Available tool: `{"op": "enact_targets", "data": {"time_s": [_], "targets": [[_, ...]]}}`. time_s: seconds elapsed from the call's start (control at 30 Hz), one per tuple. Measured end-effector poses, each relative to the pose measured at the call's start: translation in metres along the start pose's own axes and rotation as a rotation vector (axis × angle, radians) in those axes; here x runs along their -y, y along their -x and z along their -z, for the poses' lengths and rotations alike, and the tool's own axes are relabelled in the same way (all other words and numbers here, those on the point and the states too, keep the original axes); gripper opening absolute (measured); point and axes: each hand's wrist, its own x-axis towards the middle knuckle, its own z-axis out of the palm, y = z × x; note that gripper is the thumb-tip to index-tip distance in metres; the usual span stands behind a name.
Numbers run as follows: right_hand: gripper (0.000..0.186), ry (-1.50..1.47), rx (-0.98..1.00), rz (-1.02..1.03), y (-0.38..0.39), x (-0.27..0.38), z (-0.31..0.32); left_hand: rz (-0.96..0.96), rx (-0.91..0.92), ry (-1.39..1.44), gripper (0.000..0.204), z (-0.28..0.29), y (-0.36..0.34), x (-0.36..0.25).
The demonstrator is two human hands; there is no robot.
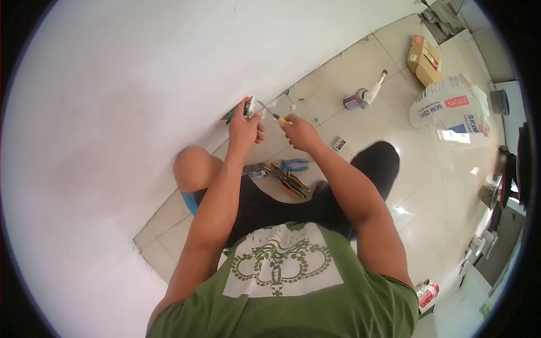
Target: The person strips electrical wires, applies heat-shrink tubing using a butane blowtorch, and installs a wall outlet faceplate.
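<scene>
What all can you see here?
Rectangular fitting: one, white and black, held
Metal screwdriver: one, yellow-handled, held
Blue-handled pliers: one, blue, centre
Dark pliers: at least one, black-yellow, centre
Cylindrical can: one, purplish, upper right
Small rectangular item: one, whitish, centre
Cardboard box: one, brown, upper right
Bulky sack: one, white, right
Clutter: count unclear, mixed, right edge
Wall: one, white, left
Tiled floor: one, cream, right
Cloth shirt: one, green, bottom
Left grip: one, bare, around fitting
Right grip: one, bare, around screwdriver

wall [118, 118] blocking left, open floor [422, 174] right
</scene>
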Motion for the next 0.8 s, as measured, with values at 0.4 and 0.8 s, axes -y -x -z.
{"op": "enact_targets", "data": {"time_s": [0.4,0.8], "targets": [[0.036,-0.376,-0.038,0.072,0.032,0.001,-0.026,-0.087,-0.142,-0.176,0.038,-0.007,-0.013,0.008],[0.036,-0.443,0.055,0.026,0.039,-0.001,-0.029,-0.086,-0.157,-0.134,0.039,-0.007,-0.015,0.01]]}}
